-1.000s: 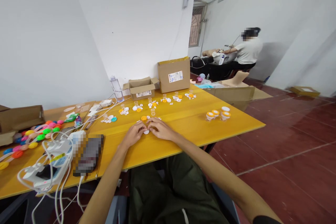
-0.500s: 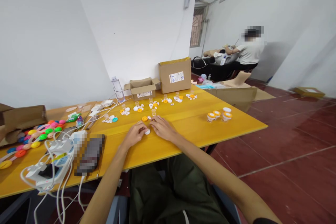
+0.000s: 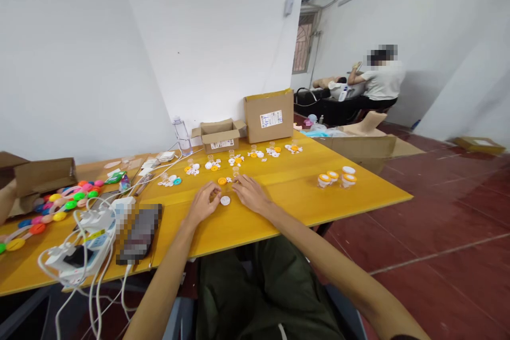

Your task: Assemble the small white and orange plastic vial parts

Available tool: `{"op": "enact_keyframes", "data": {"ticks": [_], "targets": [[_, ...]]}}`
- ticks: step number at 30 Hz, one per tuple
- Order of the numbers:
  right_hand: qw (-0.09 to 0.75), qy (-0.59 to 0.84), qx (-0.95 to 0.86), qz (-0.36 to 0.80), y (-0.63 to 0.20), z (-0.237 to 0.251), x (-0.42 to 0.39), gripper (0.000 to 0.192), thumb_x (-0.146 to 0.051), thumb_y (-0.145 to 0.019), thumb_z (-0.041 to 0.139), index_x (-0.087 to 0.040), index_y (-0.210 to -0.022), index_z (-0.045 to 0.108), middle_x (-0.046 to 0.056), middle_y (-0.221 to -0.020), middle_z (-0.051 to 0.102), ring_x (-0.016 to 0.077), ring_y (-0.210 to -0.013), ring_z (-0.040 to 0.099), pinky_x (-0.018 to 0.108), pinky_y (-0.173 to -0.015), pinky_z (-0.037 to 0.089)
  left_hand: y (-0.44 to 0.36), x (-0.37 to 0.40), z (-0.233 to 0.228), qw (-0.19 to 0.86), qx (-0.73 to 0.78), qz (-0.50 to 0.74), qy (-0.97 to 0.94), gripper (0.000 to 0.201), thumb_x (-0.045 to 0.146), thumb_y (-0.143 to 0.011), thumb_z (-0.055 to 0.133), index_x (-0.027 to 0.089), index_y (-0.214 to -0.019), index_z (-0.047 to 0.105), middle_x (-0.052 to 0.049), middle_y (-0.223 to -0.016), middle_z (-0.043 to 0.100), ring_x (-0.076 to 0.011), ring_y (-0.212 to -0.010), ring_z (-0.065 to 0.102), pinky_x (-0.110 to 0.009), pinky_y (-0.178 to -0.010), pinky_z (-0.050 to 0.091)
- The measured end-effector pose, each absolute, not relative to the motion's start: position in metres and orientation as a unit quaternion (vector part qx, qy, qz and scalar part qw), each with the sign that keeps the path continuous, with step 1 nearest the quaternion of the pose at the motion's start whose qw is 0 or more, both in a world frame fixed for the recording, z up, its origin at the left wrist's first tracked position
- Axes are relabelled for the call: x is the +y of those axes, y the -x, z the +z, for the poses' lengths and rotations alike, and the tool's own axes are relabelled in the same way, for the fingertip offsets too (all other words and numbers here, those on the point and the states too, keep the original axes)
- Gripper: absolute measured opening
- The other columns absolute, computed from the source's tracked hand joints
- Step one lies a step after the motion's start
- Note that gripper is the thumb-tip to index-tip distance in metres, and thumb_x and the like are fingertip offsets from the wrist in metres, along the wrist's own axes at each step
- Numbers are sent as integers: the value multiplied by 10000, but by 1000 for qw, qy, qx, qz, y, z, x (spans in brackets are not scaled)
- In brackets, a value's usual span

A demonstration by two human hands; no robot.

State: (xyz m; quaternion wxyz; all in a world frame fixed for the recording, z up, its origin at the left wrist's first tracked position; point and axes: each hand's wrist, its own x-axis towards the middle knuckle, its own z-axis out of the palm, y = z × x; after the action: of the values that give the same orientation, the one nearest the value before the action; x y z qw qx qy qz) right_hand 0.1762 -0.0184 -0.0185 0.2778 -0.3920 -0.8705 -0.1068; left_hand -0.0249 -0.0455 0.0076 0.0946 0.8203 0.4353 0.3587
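On the table in front of me lies a round white disc (image 3: 225, 201). My left hand (image 3: 205, 201) is just left of it, fingers curved and slightly apart, with nothing visible in them. My right hand (image 3: 250, 193) reaches in from the right, its fingers stretched out above the tabletop; I see nothing held there. Just beyond its fingertips are an orange ring (image 3: 222, 181), small spotted white pieces (image 3: 229, 180) and a clear cup (image 3: 236, 171).
Small part piles with clear cups (image 3: 231, 154) line the table's back. Orange-and-white lidded cups (image 3: 324, 180) stand right. A phone (image 3: 140, 234), power strip (image 3: 90, 255) with cables, and colourful beads (image 3: 66, 204) lie left. Cardboard boxes (image 3: 269, 116) stand behind. A person (image 3: 382, 82) sits far right.
My left fingers have drawn back from the white disc, which now lies fully visible. The right hand stays nearly in place. The view has shifted slightly; the far person's arm has risen.
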Motion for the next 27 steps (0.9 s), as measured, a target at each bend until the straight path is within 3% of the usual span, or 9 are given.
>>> {"op": "enact_keyframes", "data": {"ticks": [6,13,20,27], "targets": [[202,340,-903,-170,-169,-15,-13,164,-116,-921,571,-196,-1017,678,104,-1092,644,215,-1071,582,336,-873,495,32,-45,8,13,473,355,-807,192,123,-737,497,228,-871,586,-19,-794,621,-206,-773,609,-347,-800,513],[139,285,-920,-232,-163,-7,-8,146,-133,-953,540,-161,-965,682,107,-1016,678,213,-1054,602,330,-857,499,31,-50,9,32,479,314,-819,113,209,-788,513,232,-885,564,-16,-791,613,-203,-769,608,-331,-766,508],[131,247,-926,-254,-161,-5,-4,147,-123,-952,534,-155,-948,678,116,-1024,685,218,-1052,606,323,-814,501,29,-54,8,71,458,255,-849,196,407,-830,579,226,-898,547,-3,-790,598,-184,-724,579,-309,-714,475],[172,254,-927,-217,-163,-13,0,150,-115,-953,526,-178,-1011,649,105,-1078,672,212,-1064,606,334,-847,502,29,-51,2,75,442,244,-860,198,417,-842,579,224,-870,551,-10,-782,598,-192,-732,576,-318,-719,469]]}}
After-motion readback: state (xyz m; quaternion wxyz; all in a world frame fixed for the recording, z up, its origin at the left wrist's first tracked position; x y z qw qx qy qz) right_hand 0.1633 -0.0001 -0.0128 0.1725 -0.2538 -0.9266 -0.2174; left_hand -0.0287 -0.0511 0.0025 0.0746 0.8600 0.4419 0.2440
